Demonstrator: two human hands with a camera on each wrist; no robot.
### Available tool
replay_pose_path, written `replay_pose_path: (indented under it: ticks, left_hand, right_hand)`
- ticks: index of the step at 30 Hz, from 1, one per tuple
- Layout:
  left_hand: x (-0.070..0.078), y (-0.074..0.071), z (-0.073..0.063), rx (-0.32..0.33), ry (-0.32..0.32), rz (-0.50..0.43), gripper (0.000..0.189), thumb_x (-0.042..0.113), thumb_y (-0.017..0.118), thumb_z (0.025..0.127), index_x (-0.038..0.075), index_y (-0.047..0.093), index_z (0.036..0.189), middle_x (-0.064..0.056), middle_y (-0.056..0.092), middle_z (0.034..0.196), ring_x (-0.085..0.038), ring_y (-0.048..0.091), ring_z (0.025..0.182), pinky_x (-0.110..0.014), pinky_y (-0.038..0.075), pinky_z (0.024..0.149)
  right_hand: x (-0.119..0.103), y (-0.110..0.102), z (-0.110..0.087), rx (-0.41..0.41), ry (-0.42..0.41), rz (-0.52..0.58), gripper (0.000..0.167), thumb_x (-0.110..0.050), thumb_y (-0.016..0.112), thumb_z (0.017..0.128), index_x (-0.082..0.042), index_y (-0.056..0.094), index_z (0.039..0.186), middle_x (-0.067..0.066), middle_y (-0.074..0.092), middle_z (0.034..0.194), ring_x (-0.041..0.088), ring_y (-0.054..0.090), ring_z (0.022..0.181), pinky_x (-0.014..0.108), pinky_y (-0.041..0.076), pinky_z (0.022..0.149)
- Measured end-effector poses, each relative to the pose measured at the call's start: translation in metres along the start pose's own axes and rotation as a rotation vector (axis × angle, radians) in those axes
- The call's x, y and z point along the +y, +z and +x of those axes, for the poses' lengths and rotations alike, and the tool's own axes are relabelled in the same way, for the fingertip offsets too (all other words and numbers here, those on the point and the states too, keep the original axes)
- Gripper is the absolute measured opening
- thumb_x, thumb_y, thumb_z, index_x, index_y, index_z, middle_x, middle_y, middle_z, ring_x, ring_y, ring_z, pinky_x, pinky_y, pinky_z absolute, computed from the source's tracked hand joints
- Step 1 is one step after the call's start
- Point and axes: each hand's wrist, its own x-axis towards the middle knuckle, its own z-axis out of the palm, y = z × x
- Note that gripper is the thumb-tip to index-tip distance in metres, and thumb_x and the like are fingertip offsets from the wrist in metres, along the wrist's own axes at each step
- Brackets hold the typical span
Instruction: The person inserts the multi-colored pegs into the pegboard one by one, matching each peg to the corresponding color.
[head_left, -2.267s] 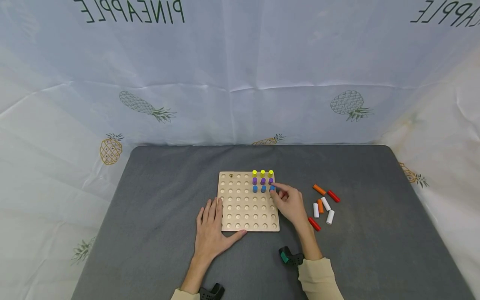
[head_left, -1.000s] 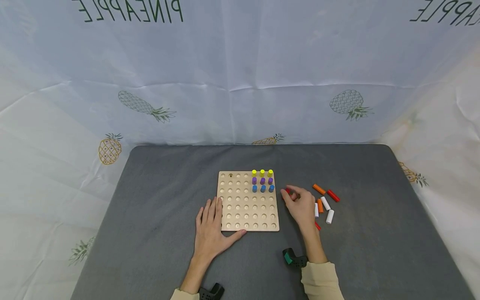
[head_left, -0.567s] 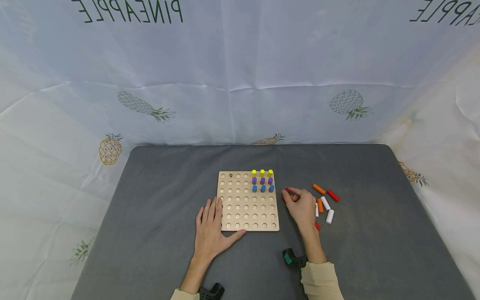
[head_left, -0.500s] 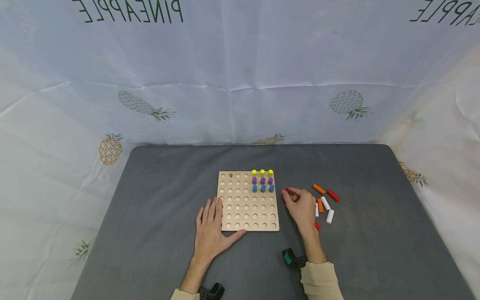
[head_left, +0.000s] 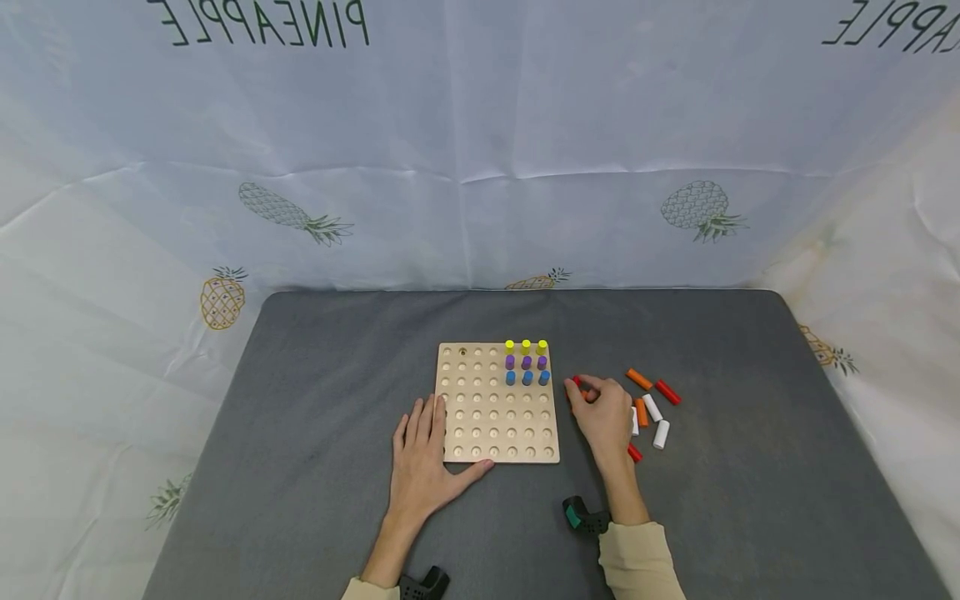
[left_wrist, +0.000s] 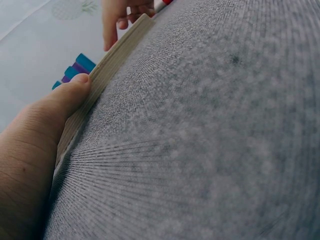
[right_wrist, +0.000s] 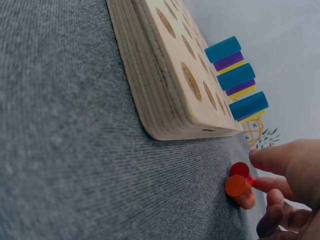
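Note:
A square wooden pegboard with rows of holes lies on the grey cloth. Several pegs stand in its far right corner: yellow, purple and blue. My left hand lies flat, straight fingers along the board's left edge and thumb at the near edge. Right of the board, my right hand has its thumb and finger curled about a red peg; the thumb's contact is hard to see. An orange peg sits against the red one, below the fingers.
Loose pegs lie right of my right hand: orange, red and white. Another red peg is partly hidden by the right wrist. A pineapple-print curtain hangs behind the table.
My right hand has left the blue peg at the board's right edge and moved right to the red and orange pegs. It has barely shifted over the last second. The left hand stays put.

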Motion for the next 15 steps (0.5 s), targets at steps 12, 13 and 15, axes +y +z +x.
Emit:
replay_pose_path:
  ticks: [12, 13, 15]
  left_hand:
    - [0.0, 0.0008, -0.0005, -0.008, -0.008, 0.007, 0.125, 0.079, 0.074, 0.069, 0.006, 0.031, 0.161, -0.017, 0.04, 0.163, -0.038, 0.037, 0.152, -0.059, 0.027, 0.122]
    - [0.0, 0.0007, -0.0004, -0.009, -0.009, 0.007, 0.125, 0.079, 0.074, 0.069, 0.006, 0.031, 0.161, -0.017, 0.04, 0.163, -0.038, 0.037, 0.152, -0.058, 0.026, 0.122]
    - [-0.0001, 0.0007, -0.0003, -0.011, -0.01, 0.008, 0.125, 0.078, 0.074, 0.069, 0.007, 0.031, 0.161, -0.016, 0.04, 0.163, -0.038, 0.036, 0.152, -0.058, 0.026, 0.122]
  right_hand:
    - [0.0016, 0.0035, 0.0021, -0.005, 0.031, -0.025, 0.032, -0.025, 0.079, 0.089, 0.002, 0.078, 0.107, 0.01, 0.054, 0.073, 0.021, 0.046, 0.06, 0.028, 0.03, 0.052]
    - [0.0018, 0.0041, 0.0022, -0.007, 0.036, -0.029, 0.032, -0.025, 0.079, 0.089, 0.001, 0.078, 0.107, 0.011, 0.054, 0.073, 0.021, 0.047, 0.06, 0.028, 0.031, 0.052]
    - [0.0019, 0.0053, 0.0025, -0.009, 0.043, -0.038, 0.032, -0.026, 0.079, 0.089, 0.001, 0.078, 0.107, 0.011, 0.055, 0.074, 0.022, 0.048, 0.061, 0.028, 0.031, 0.052]
